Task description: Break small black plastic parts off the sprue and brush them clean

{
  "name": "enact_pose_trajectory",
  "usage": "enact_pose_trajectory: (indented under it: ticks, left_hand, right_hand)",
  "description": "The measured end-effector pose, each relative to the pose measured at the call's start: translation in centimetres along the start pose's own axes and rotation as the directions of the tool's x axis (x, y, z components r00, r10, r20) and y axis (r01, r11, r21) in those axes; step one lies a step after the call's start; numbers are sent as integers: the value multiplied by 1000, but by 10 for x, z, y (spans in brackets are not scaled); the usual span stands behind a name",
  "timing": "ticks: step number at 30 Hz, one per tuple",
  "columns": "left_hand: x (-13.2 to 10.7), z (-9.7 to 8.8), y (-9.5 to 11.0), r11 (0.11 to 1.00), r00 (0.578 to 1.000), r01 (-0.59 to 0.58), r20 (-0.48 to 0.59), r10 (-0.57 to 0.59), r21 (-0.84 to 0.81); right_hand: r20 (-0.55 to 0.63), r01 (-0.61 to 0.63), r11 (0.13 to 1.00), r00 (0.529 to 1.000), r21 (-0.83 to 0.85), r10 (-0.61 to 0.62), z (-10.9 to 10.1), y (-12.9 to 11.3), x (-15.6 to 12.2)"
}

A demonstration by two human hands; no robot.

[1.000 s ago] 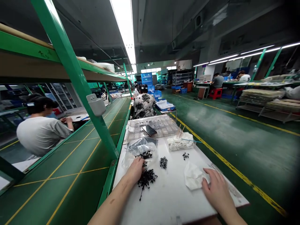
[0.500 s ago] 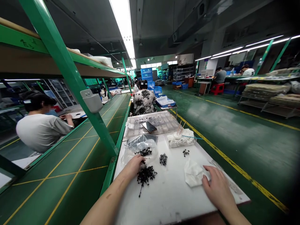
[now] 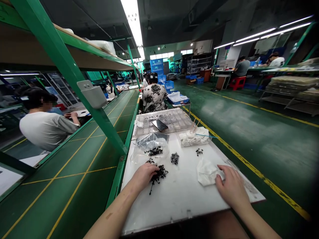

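My left hand (image 3: pixel 145 176) reaches over a loose pile of small black stemmed parts (image 3: pixel 161 172) on the white tabletop (image 3: pixel 181 199). Its fingers are curled together at the pile, and their tips are partly hidden among the parts. Near the right edge, my right hand (image 3: pixel 232 186) rests with thumb and fingers apart, touching the rim of a crumpled white cloth (image 3: pixel 206 172). Between the hands, farther back, lies a small heap of grey-black parts (image 3: pixel 174 158). A smaller black cluster (image 3: pixel 199 152) sits behind the cloth.
Behind the pile lies a clear plastic bag (image 3: pixel 152 141) with more black parts. A compartment tray (image 3: pixel 171 116) carries a phone (image 3: pixel 159 125). A clear box (image 3: pixel 194 137) holds white cloths and sticks. Left runs a green conveyor (image 3: pixel 99 156) with a green post (image 3: pixel 109 132); co-workers sit beyond.
My left hand has shifted from beside the bag's mouth toward me, onto the middle of the black pile. My right hand stays by the cloth. The whole view has tilted slightly.
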State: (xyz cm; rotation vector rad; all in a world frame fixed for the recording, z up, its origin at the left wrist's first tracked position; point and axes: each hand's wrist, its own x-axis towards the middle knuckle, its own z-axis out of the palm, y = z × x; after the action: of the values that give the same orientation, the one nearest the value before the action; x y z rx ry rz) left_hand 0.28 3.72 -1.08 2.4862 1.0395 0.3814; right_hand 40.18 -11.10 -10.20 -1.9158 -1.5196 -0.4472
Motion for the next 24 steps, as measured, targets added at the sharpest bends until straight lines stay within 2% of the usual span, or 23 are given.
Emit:
enact_pose_trajectory:
  ticks: [6, 12, 18, 24]
  left_hand:
    - [-3, -8, 2, 999, 995, 50, -85, -51, -17]
    - [-3, -17, 8, 998, 995, 58, -80, -57, -1]
    - [-6, -17, 11, 993, 985, 96, -141, -104, -62]
    - [-7, -18, 15, 989, 987, 52, -145, -72, -140]
  right_hand:
    - [4, -12, 1000, 1000, 8, 12, -2, -2, 1]
    - [10, -24, 1000, 1000, 9, 23, -2, 0, 2]
    - [23, -29, 1000, 999, 6, 29, -2, -1, 2]
    - [44, -42, 999, 998, 7, 42, -3, -1, 3]
